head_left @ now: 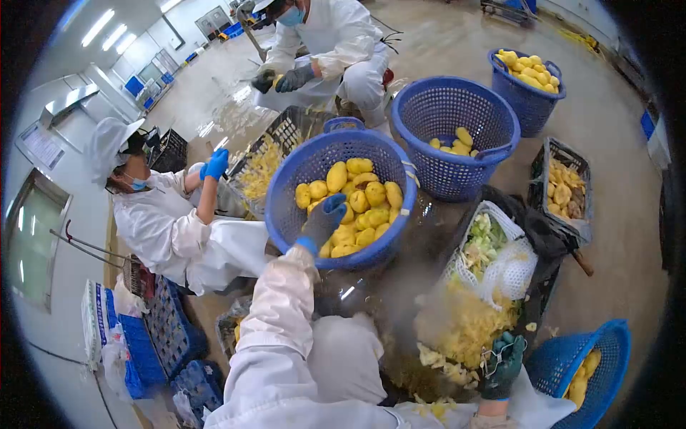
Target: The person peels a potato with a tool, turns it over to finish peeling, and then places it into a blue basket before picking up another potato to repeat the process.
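Observation:
My left hand (323, 220), in a dark glove with a blue cuff, reaches into a blue plastic basket (286, 214) and rests on the peeled yellow potatoes (361, 193) heaped inside it. My right hand (504, 365), also dark-gloved, sits low at the right beside a pile of yellow peelings (468, 325); whether it grips anything is unclear. Just right of that hand stands another blue basket (607, 343) with a few potatoes in it.
A second person (164, 222) in white crouches at left, another person (321, 50) squats at the back. More blue baskets (436, 107) (529, 100) hold potatoes. Black crates (564, 154) and a white mesh bag (511, 268) stand right. Blue crates (164, 329) lie lower left.

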### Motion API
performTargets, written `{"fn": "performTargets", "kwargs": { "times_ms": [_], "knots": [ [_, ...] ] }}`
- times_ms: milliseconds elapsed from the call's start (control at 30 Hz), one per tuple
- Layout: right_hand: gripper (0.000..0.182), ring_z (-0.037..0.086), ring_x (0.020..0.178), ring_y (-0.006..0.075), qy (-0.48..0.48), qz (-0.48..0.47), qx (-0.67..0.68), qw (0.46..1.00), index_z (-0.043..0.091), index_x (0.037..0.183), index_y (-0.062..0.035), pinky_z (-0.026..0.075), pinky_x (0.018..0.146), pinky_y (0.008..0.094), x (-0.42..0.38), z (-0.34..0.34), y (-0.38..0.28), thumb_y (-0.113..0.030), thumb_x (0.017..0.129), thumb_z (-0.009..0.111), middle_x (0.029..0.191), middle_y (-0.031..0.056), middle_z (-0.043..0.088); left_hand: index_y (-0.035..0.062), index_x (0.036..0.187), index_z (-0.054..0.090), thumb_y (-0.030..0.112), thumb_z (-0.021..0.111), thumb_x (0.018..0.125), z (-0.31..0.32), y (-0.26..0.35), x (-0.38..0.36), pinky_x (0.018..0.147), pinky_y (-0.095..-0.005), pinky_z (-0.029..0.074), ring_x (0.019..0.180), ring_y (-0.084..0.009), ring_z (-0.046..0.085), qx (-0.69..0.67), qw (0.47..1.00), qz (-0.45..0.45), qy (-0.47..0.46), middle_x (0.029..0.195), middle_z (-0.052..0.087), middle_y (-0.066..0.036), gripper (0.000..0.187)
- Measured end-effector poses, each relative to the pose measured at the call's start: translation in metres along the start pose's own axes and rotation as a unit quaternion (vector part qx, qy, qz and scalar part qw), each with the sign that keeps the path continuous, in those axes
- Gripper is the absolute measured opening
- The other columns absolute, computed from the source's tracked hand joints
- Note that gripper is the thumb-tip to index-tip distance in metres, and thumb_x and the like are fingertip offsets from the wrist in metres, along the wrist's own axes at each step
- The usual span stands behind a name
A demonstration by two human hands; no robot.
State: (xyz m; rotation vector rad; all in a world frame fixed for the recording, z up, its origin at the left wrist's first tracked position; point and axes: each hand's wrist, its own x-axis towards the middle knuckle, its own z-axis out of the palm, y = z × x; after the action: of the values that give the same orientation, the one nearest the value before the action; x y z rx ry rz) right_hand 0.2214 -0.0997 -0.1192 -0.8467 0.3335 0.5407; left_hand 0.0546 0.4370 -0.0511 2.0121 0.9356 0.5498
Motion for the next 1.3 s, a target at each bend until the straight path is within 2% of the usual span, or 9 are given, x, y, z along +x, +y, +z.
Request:
{"fn": "performTargets", "kwargs": {
  "times_ms": [200,433,467,567,600,767,1033,1233,1300],
  "knots": [
    [0.017,0.052,0.059,0.0139,0.067,0.045,-0.059,0.995,0.055,0.087,-0.0113,0.042,0.050,0.0255,0.035,-0.039,0.020,-0.025,0.095,0.060,0.076,0.0067,0.062,0.0087,0.126,0.057,0.035,0.065,0.081,0.019,-0.160,0.058,0.092,-0.0434,0.048,0.107,-0.0349,0.061,0.419,0.886,0.077,-0.184,0.114,0.064,-0.019,0.053],
    [0.016,0.052,0.058,0.0136,0.119,-0.003,-0.094,0.988,0.055,0.088,-0.0113,0.042,0.050,0.0251,0.030,-0.012,0.022,-0.025,0.095,0.060,0.076,0.0067,0.062,0.0123,0.106,0.068,0.039,0.058,0.080,0.074,-0.202,0.086,0.083,-0.0493,0.050,0.093,-0.0396,0.063,0.446,0.806,0.019,-0.388,0.102,0.067,-0.020,0.039],
    [0.016,0.052,0.058,0.0135,0.122,-0.002,-0.095,0.988,0.055,0.088,-0.0112,0.042,0.050,0.0251,0.031,-0.012,0.023,-0.025,0.095,0.060,0.076,0.0067,0.062,0.0131,0.096,0.071,0.043,0.058,0.079,0.077,-0.219,0.079,0.077,-0.0495,0.051,0.084,-0.0392,0.064,0.444,0.843,0.077,-0.294,0.093,0.068,-0.020,0.037],
    [0.016,0.052,0.058,0.0134,0.128,0.000,-0.095,0.987,0.055,0.088,-0.0112,0.042,0.050,0.0249,0.033,-0.011,0.024,-0.025,0.095,0.060,0.076,0.0067,0.062,0.0111,0.092,0.072,0.046,0.059,0.079,0.061,-0.109,0.074,0.077,-0.0486,0.050,0.084,-0.0376,0.064,0.452,0.774,-0.009,-0.443,0.091,0.068,-0.019,0.040],
    [0.016,0.052,0.058,0.0134,0.129,0.000,-0.096,0.987,0.055,0.088,-0.0112,0.042,0.050,0.0249,0.033,-0.011,0.024,-0.025,0.095,0.060,0.076,0.0067,0.062,0.0145,0.104,0.072,0.046,0.066,0.075,0.070,-0.136,0.069,0.089,-0.0433,0.049,0.103,-0.0341,0.063,0.428,0.745,0.007,-0.511,0.111,0.066,-0.017,0.043],
    [0.016,0.052,0.058,0.0131,0.123,-0.007,-0.076,0.989,0.056,0.089,-0.0111,0.042,0.050,0.0246,0.032,-0.018,0.021,-0.025,0.095,0.060,0.076,0.0067,0.062,0.0164,0.115,0.069,0.054,0.076,0.063,0.069,-0.088,0.045,0.093,-0.0414,0.048,0.105,-0.0321,0.063,0.498,0.702,-0.021,-0.509,0.114,0.067,-0.012,0.065],
    [0.036,0.056,0.063,0.0159,0.095,-0.013,-0.090,0.991,0.061,0.093,-0.0021,0.044,0.057,0.0266,0.007,0.017,0.013,-0.038,0.093,0.060,0.077,0.0075,0.062,0.0044,0.113,0.062,0.044,0.073,0.071,0.058,-0.114,0.028,0.087,-0.0454,0.049,0.101,-0.0342,0.064,0.441,0.780,-0.040,-0.443,0.112,0.066,-0.017,0.059],
    [0.032,0.059,0.065,0.0153,0.108,-0.038,-0.146,0.983,0.061,0.094,-0.0019,0.047,0.059,0.0276,-0.012,0.041,-0.005,-0.034,0.095,0.058,0.082,0.0097,0.064,0.0026,0.123,0.054,0.044,0.063,0.081,0.034,-0.066,0.026,0.094,-0.0462,0.046,0.107,-0.0339,0.061,-0.009,0.877,-0.231,-0.422,0.118,0.062,-0.018,0.059],
    [0.035,0.058,0.065,0.0144,0.054,-0.066,-0.107,0.991,0.061,0.094,-0.0012,0.046,0.059,0.0258,-0.007,0.023,0.002,-0.036,0.096,0.056,0.079,0.0085,0.063,0.0020,0.126,0.052,0.045,0.059,0.085,0.025,-0.030,0.013,0.096,-0.0465,0.046,0.109,-0.0337,0.060,-0.341,0.806,-0.323,-0.361,0.120,0.061,-0.018,0.060]
  ]
}}
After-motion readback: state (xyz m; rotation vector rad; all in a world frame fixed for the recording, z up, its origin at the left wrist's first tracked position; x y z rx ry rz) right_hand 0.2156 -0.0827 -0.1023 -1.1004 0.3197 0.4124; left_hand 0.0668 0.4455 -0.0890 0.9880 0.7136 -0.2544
